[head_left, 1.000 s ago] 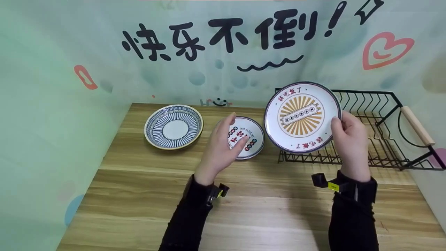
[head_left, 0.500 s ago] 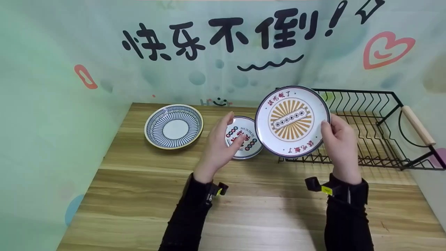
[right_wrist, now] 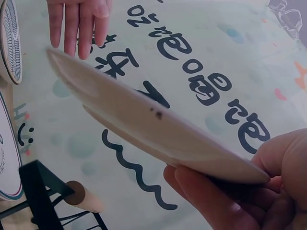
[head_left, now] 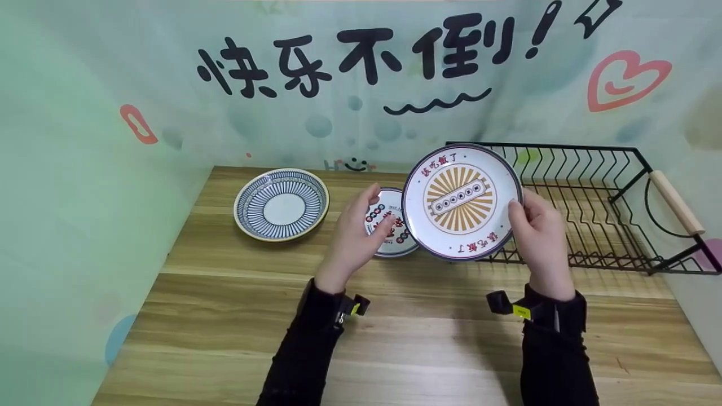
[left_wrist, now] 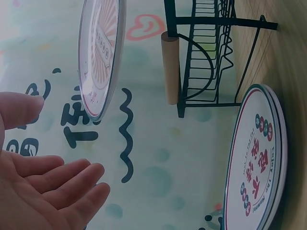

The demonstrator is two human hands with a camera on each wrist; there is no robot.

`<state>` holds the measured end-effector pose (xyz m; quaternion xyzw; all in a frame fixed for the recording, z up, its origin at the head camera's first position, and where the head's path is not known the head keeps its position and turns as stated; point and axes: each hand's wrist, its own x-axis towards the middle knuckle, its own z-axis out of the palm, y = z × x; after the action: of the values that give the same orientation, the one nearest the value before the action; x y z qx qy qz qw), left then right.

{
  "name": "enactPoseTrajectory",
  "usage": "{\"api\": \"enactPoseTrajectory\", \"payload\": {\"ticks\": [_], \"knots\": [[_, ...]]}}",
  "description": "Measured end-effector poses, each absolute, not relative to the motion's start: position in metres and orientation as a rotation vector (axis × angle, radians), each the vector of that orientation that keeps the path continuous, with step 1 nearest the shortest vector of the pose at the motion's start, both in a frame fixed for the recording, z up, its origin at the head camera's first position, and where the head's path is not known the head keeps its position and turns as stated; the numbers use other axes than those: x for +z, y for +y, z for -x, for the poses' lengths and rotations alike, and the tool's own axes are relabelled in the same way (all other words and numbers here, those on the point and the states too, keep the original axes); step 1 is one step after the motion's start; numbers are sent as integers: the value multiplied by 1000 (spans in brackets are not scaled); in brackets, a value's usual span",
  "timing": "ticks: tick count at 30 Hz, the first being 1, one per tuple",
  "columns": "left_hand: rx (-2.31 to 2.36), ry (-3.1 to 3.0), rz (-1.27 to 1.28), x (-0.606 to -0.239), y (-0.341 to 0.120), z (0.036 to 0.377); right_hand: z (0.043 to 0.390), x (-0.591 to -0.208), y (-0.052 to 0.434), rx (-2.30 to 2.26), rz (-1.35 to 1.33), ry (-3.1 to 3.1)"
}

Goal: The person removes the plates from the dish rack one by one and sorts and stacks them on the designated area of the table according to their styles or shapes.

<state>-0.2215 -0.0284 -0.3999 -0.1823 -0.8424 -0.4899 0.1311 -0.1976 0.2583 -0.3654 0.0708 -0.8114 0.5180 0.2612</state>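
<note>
My right hand [head_left: 541, 239] pinches the right edge of a white plate [head_left: 459, 203] with a yellow sunburst centre and red writing. The plate is held up and tilted, its face toward the head camera; the right wrist view shows its pale underside [right_wrist: 158, 124]. To its left, my left hand [head_left: 356, 237] holds nothing, fingers straight and thumb apart, with a gap to the plate. Behind that hand, partly hidden, a white plate with red lettering [head_left: 389, 248] lies on the table. In the left wrist view this lettered plate [left_wrist: 254, 163] shows a second rim beneath it.
A deep blue-and-white striped plate [head_left: 285, 208] stands at the table's back left. At the back right is a black wire dish rack [head_left: 598, 225] with a wooden handle [head_left: 677, 203]. A printed cloth backdrop [head_left: 316, 124] closes off the back and sides of the wooden table [head_left: 237, 338].
My right hand has carried the sunburst plate leftward and slightly down, away from the rack, closer to my left hand. It now covers part of the lettered plate. My left hand has barely moved.
</note>
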Motion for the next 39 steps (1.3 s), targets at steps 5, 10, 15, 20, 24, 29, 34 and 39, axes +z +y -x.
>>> {"api": "enactPoseTrajectory", "payload": {"ticks": [5,10,15,20,24,29,34,39], "knots": [[-1456,-2439,543,-402,-29,223,199,-369,257,1375,-206,-2209],[-1468,-2438,534,-404,-29,225,198,-371,256,1345,-197,-2216],[-1483,-2437,530,-404,-29,226,197,-371,254,1336,-197,-2218],[-1509,-2438,525,-404,-28,226,197,-373,254,1347,-205,-2221],[-1495,-2439,534,-405,-29,226,198,-374,254,1336,-212,-2224],[-1502,-2402,555,-408,-30,228,199,-375,254,1307,-265,-2211],[-1549,-2362,574,-410,-30,229,198,-374,252,1355,-305,-2212],[-1612,-2328,597,-411,-29,231,196,-373,250,1425,-280,-2235]]}}
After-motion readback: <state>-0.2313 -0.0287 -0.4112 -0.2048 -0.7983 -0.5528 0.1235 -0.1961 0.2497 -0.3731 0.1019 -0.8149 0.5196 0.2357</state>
